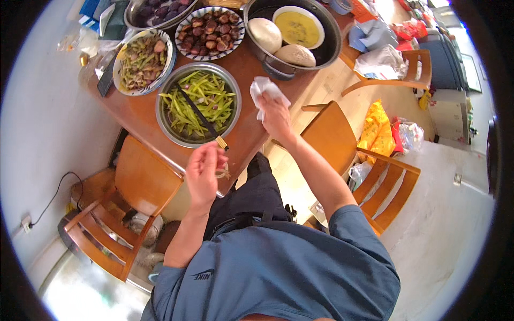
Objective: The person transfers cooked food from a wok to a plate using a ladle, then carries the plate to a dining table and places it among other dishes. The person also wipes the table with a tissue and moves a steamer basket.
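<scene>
My right hand (275, 117) presses a crumpled white tissue (263, 86) against the brown wooden table (251, 134), near its right edge. Loosely curled, my left hand (205, 170) is over the near corner, just below the tips of a pair of black chopsticks (198, 110). Whether its fingers hold anything is hidden. Some pale scraps (223, 171) show beside those fingers. The chopsticks rest across a steel bowl (237, 102) of green vegetable strips (207, 96) with purple bits.
Behind stand a bowl of cooked vegetables (144, 60), a plate of chestnuts (211, 30), a basin of dark purple fruit (160, 10) and a metal pot (337, 44) with dough-like pieces (265, 34) and yellow soup (298, 28). Wooden chairs (146, 176) (331, 134) flank the table.
</scene>
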Available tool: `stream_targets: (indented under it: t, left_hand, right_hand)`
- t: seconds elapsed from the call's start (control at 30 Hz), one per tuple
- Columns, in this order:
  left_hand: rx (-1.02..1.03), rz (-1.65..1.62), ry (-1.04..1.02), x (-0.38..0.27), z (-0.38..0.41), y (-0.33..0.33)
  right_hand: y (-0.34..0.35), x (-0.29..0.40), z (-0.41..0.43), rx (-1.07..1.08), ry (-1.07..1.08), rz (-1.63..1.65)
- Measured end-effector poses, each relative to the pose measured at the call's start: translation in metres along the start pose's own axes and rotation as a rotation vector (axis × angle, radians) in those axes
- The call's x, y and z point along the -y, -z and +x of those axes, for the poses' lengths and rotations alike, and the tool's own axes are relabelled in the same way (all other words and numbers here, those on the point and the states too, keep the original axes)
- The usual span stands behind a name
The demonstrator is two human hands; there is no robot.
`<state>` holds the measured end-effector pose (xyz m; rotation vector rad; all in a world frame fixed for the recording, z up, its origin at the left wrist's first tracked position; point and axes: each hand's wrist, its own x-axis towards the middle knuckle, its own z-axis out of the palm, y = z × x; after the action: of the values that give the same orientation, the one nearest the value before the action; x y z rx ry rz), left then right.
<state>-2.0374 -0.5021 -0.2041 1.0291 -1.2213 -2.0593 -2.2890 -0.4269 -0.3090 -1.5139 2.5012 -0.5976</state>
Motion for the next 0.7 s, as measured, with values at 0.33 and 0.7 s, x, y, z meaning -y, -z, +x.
stream_targets:
  t: [0.33, 0.7]
  left_hand:
    - [-0.702, -0.026, 0.129, 0.053, 0.048, 0.061]
    - [-0.566, 0.042, 0.13, 0.048, 0.064, 0.06]
  right_hand:
    - [-0.019, 0.013, 0.121, -0.077, 0.392, 0.031]
    - [0.008, -0.016, 0.048, 0.029, 0.233, 0.003]
